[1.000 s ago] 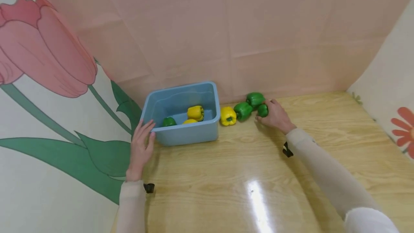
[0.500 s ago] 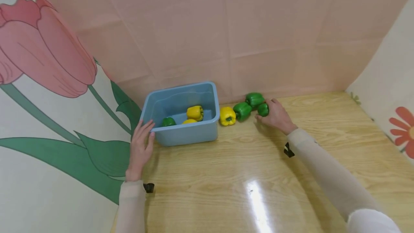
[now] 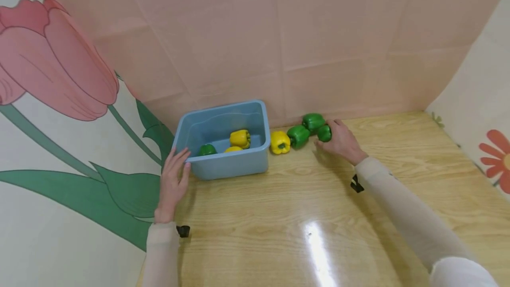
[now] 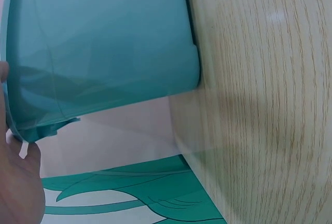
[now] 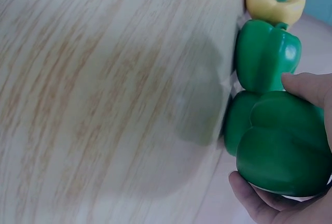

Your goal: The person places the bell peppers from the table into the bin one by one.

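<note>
My right hand (image 3: 341,141) grips a green bell pepper (image 5: 285,146), thumb on one side and fingers on the other. Two more green bell peppers lie against it: one (image 3: 314,122) by the back wall, the other (image 3: 299,136) to its left. A yellow bell pepper (image 3: 280,142) ends the row beside the blue bin (image 3: 231,165). At the bin's front left corner, my left hand (image 3: 173,176) rests on the rim with fingers extended and thumb apart. Inside the bin are a yellow pepper (image 3: 240,138), a partly hidden yellow one (image 3: 233,149) and a green one (image 3: 207,149).
The bin stands on a wood-grain table (image 3: 255,225) close to the pink back covering (image 3: 223,34). A wall with a tulip print (image 3: 75,56) rises on the left, and a wall with a red flower (image 3: 496,158) on the right.
Almost nothing moves: the head view shifts very slightly. My right hand keeps its hold on the green bell pepper, and the left stays on the bin's corner.
</note>
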A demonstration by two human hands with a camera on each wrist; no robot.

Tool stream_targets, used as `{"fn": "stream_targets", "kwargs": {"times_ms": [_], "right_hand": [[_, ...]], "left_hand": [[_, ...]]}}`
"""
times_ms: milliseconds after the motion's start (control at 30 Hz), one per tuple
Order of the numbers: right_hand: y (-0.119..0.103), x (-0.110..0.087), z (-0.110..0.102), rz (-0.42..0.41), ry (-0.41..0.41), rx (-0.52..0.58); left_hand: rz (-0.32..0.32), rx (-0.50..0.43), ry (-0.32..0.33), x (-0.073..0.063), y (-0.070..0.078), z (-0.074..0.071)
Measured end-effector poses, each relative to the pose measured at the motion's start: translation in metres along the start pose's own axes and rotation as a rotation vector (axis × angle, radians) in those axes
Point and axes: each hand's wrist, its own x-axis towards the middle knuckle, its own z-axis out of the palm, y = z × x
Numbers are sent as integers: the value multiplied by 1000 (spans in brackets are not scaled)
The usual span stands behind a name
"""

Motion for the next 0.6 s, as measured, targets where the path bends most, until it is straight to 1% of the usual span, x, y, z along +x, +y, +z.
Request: {"fn": "stream_targets", "kwargs": {"times_ms": [300, 600], "right_hand": [[-9, 0, -6, -29, 15, -1], [-13, 0, -9, -37, 13, 13]], "left_hand": [[-22, -5, -21, 0, 0, -1], [-12, -14, -15, -1, -1, -1]]}}
